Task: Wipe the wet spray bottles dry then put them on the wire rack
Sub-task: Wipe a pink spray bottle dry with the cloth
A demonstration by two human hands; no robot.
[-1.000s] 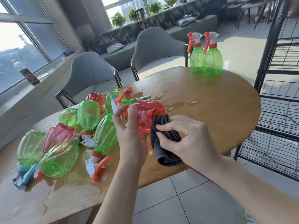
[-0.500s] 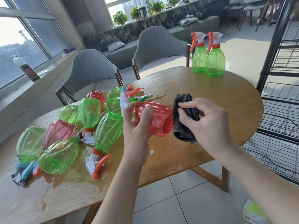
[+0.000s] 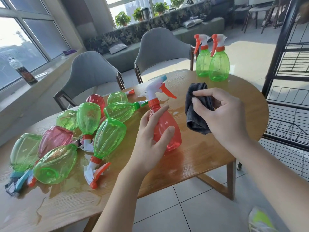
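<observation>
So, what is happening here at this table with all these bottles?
A person is drying spray bottles. The left hand holds a red spray bottle upright on the wet wooden table, and the right hand pinches a dark cloth just beside it, not touching the bottle. A pile of green and red bottles lies on its side at the left. Two green bottles stand at the far edge. The black wire rack at the right shows no bottles on it.

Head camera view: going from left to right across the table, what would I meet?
Pile of lying green and red bottles → left hand gripping an upright red spray bottle → right hand holding a dark cloth → black wire rack.
</observation>
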